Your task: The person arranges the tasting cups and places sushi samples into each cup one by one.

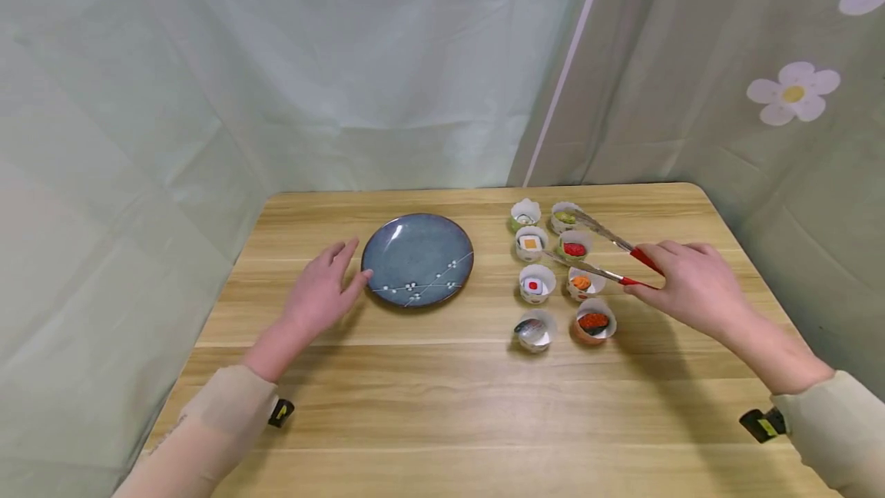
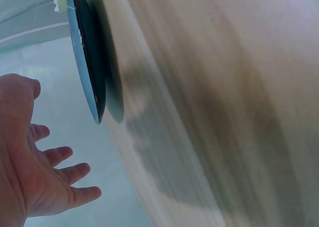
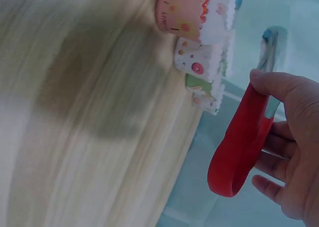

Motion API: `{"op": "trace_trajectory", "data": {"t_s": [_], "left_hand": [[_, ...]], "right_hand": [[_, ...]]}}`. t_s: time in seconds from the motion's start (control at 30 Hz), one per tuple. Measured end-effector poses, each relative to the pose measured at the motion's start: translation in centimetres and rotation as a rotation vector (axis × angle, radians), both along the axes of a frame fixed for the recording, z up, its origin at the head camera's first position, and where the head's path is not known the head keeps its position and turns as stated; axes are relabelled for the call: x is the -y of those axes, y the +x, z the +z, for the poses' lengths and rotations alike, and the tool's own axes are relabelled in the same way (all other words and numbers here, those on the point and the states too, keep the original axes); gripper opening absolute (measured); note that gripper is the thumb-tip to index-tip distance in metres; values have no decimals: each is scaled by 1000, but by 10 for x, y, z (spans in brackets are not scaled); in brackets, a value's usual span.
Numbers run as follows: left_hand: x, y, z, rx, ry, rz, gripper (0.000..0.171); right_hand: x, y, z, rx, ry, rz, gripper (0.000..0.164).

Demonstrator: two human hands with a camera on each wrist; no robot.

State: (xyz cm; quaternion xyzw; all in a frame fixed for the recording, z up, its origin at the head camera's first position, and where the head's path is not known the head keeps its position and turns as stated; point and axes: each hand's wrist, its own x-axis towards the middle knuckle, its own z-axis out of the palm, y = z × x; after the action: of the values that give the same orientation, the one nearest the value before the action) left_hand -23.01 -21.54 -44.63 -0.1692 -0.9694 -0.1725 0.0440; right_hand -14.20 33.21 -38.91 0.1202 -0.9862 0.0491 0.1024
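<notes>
My right hand (image 1: 694,287) holds metal tongs with red handles (image 3: 241,137), thumb on one side and fingers on the other. The tongs' two arms stand apart over the right-hand paper cups. One tip is near the cup of green food (image 1: 565,217), the other near the cup with a white and orange piece (image 1: 530,244); I cannot tell if either tip touches. My left hand (image 1: 321,287) is beside the left rim of a blue-grey plate (image 1: 415,252) with white blossoms, holding nothing. Its fingers are spread, and the thumb tip appears close to the rim.
Several paper cups stand in two columns right of the plate. Among their contents are a red piece (image 1: 574,250), an orange piece (image 1: 581,283), a red-topped dark piece (image 1: 593,322) and a silvery piece (image 1: 530,330). Pale curtains (image 1: 415,98) hang behind the wooden table (image 1: 442,413).
</notes>
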Motion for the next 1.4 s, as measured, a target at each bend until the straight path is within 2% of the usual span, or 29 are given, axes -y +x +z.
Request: {"op": "trace_trajectory", "data": {"t_s": [0.33, 0.5, 0.7, 0.87, 1.07, 1.27, 1.4], "left_hand": [[2, 7, -17, -13, -16, 10, 70], [3, 8, -23, -22, -26, 9, 69], [5, 9, -29, -3, -41, 22, 69], [6, 10, -32, 12, -52, 41, 70], [8, 11, -34, 5, -80, 57, 72], [13, 10, -37, -30, -132, 47, 72], [15, 8, -38, -28, -150, 52, 73]], "right_hand": [[-21, 1, -15, 55, -74, -168, 48], [-32, 1, -23, 105, -111, -252, 56], [-42, -3, -37, 167, -153, -331, 58], [-47, -8, -50, 238, -177, -374, 59], [-45, -14, -61, 269, -208, -383, 60], [-43, -15, -66, 290, -223, -401, 63], [-43, -15, -66, 300, -231, -407, 65]]}}
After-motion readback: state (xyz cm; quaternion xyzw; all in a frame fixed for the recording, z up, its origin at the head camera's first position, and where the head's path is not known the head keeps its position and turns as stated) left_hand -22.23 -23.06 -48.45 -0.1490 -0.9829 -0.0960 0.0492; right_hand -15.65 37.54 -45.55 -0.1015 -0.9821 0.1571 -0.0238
